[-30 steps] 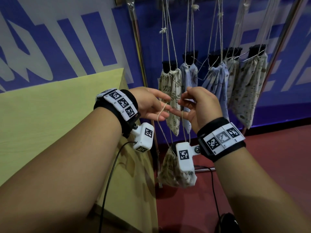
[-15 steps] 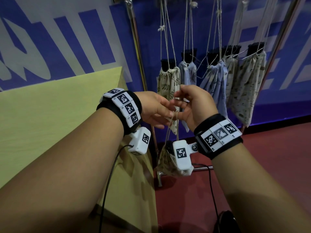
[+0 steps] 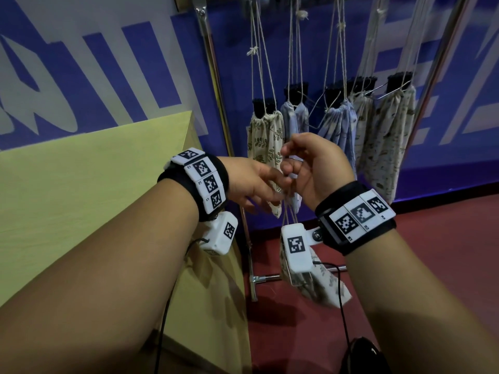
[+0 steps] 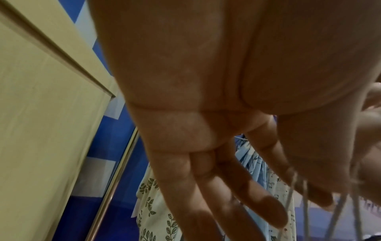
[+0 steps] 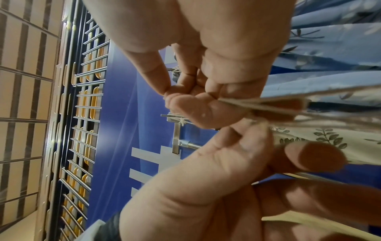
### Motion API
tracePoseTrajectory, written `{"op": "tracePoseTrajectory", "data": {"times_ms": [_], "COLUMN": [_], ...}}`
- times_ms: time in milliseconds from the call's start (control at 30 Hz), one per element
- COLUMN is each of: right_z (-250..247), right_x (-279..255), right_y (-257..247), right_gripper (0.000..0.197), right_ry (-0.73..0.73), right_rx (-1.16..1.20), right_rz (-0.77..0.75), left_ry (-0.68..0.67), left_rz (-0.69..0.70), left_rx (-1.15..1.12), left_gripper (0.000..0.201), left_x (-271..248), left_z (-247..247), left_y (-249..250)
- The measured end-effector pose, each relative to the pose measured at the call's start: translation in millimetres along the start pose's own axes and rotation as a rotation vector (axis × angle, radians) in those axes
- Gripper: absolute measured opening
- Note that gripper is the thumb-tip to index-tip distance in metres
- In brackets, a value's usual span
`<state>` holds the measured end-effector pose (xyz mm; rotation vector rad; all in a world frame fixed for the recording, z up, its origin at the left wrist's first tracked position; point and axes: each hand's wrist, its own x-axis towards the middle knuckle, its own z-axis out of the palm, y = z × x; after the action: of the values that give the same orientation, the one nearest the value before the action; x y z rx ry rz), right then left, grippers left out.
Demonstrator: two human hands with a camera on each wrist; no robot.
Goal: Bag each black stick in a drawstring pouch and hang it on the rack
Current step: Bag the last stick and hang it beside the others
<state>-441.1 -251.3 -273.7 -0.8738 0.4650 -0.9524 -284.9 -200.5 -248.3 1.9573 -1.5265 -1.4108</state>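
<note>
Right hand pinches drawstrings of a floral pouch dangling below its wrist; left hand, fingers straight, touches same strings; 5 bagged pouches hang on rack behind; table left.

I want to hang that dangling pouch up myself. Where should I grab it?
Probably by its drawstrings, coming from above. The pouch hangs below those cords, so pinching them up high, as the right hand does, keeps it closed and steady.
</note>
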Motion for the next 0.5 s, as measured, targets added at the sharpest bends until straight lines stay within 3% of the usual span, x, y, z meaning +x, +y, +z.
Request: {"op": "tracePoseTrajectory", "data": {"times_ms": [67, 233, 367, 500], "right_z": [-2, -8, -15, -18], "right_x": [-2, -4, -2, 7], "right_y": [-2, -5, -2, 6], "right_gripper": [0.019, 0.011, 0.011, 0.018], "right_ry": [-0.011, 0.070, 0.106, 0.141], "right_rx": [-0.006, -0.096, -0.175, -0.256], "right_rz": [-0.006, -0.026, 0.024, 0.118], "left_ry": [0.034, 0.070, 0.197, 0.312], "left_rz": [0.021, 0.024, 0.050, 0.061], "left_rx": [0.012, -0.039, -0.109, -0.079], "left_gripper": [0.007, 0.002, 0.013, 0.010], "left_x": [-1, -5, -6, -4], "left_z": [4, 8, 8, 4], "left_y": [5, 15, 21, 21]}}
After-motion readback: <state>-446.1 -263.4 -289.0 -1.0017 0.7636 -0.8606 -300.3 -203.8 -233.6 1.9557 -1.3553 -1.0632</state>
